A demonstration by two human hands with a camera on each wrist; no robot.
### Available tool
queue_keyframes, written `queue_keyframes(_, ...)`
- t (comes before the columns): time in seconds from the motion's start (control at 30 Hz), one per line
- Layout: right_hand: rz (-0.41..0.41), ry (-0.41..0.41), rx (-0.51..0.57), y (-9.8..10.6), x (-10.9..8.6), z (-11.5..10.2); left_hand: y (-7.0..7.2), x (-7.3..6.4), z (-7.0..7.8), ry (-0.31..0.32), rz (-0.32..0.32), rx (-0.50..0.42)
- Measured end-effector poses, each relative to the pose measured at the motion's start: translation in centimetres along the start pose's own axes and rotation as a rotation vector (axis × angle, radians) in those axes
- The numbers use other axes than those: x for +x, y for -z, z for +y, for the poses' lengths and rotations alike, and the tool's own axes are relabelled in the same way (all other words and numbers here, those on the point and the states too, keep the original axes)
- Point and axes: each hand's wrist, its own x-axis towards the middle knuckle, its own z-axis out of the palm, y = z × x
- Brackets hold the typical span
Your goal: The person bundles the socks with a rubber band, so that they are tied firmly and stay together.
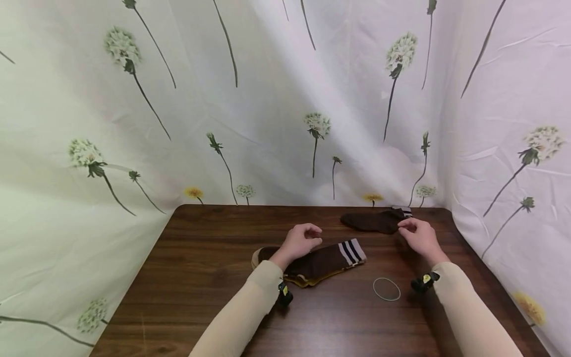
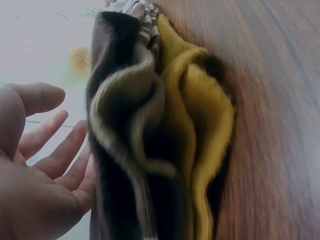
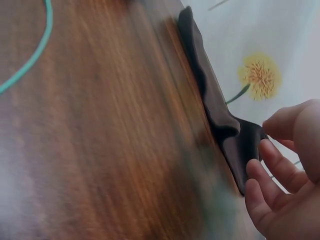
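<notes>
At the back right of the table lies a dark brown sock (image 1: 368, 221) with a striped cuff. My right hand (image 1: 419, 237) is at its near side, thumb and fingertips pinching its edge in the right wrist view (image 3: 290, 165). Several brown socks (image 1: 318, 263) lie stacked in the middle, with white and black stripes at the cuff end. Over this stack hovers my left hand (image 1: 303, 240), its fingers loosely bent and holding nothing. Beige and yellow heel folds (image 2: 210, 100) of the stack fill the left wrist view beside the hand.
A thin pale green ring (image 1: 386, 289), like a rubber band, lies on the dark wooden table (image 1: 192, 297) between the forearms. White cloth (image 1: 276, 148) printed with dandelions hangs along the back and sides of the table.
</notes>
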Motion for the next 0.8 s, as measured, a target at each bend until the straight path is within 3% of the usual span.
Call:
queue_keyframes(0.23, 0.066, -0.014, 0.004, 0.4, 1.0, 0.5, -2.0, 1.5, 0.3, 0.055, -0.069, 0.044)
queue_keyframes(0.53, 0.115, -0.095, 0.006, 0.7, 2.0, 0.9, -4.0, 3.1, 1.7, 0.07, -0.1, 0.009)
queue_keyframes(0.8, 0.072, -0.106, -0.008, 0.9, 2.2, 1.5, -5.4, 4.2, 2.0, 0.106, -0.131, -0.058)
